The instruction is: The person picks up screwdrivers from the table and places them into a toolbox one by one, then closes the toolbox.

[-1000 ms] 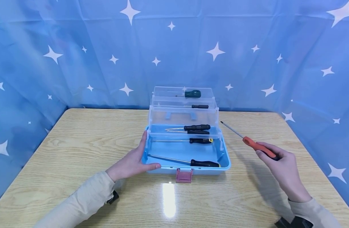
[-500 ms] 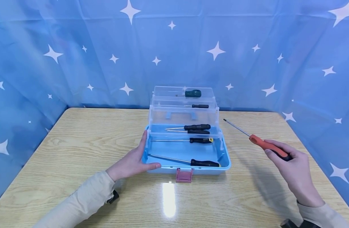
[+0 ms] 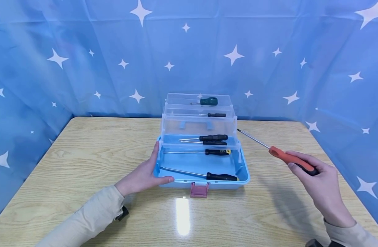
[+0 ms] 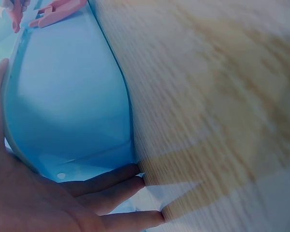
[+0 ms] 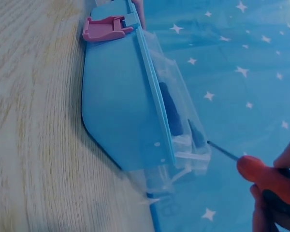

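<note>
A light blue toolbox point(image 3: 204, 187) stands in mid-table with its clear tiered trays point(image 3: 199, 124) raised at the back. My left hand point(image 3: 142, 176) rests against its left side, thumb at the front corner; in the left wrist view, straight fingers point(image 4: 111, 195) reach down to the table. To the right of the box, my right hand point(image 3: 319, 185) grips an orange-and-black screwdriver point(image 3: 282, 155) by its handle, above the table, shaft tilted up toward the trays. In the box lie a large black screwdriver point(image 3: 221, 176) and a yellow-ended black screwdriver point(image 3: 217, 152).
Two thin black screwdrivers point(image 3: 213, 138) lie toward the back of the box. The upper trays hold a green-handled screwdriver point(image 3: 208, 101) and a small black one point(image 3: 216, 115). A pink latch point(image 3: 199, 190) hangs at the front. Behind the wooden table point(image 3: 93, 147) hangs a starry blue curtain point(image 3: 108, 34).
My right hand has moved a little to the right with the orange-and-black screwdriver, and the screwdriver's tip has lately swung slightly back left. The left hand and the toolbox stay in place.
</note>
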Available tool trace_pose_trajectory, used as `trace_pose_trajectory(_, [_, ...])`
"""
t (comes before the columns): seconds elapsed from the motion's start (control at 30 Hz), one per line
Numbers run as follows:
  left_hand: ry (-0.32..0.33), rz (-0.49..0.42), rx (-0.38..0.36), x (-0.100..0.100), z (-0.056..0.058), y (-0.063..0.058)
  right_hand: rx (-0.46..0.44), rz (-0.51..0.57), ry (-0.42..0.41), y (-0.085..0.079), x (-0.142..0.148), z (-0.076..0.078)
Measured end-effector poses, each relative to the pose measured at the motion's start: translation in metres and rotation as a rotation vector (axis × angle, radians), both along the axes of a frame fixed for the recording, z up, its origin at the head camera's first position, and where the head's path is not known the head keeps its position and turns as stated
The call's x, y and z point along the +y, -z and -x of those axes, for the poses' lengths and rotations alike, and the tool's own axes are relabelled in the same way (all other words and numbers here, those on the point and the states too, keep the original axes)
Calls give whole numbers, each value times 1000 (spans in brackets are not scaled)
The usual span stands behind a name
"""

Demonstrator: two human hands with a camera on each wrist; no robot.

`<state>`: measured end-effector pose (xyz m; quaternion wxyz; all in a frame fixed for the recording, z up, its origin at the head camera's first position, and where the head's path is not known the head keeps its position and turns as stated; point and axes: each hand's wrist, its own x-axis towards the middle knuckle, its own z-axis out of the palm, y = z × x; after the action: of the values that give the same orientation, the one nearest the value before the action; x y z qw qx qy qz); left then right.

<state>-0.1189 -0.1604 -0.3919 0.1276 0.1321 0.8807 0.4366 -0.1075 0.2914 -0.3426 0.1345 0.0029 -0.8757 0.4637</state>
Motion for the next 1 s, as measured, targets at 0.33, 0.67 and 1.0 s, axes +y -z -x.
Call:
trace_pose_trajectory(0.33, [-1, -2, -5, 0, 0, 0, 60, 31, -77, 5, -12, 2])
trace_pose_trajectory(0.67, [1, -12, -2, 0, 0, 0, 83, 61, -170, 9, -28, 1])
trace_pose_trajectory(1.0, [-5, 13, -5, -1, 0, 0, 38, 78, -236, 14, -41, 0])
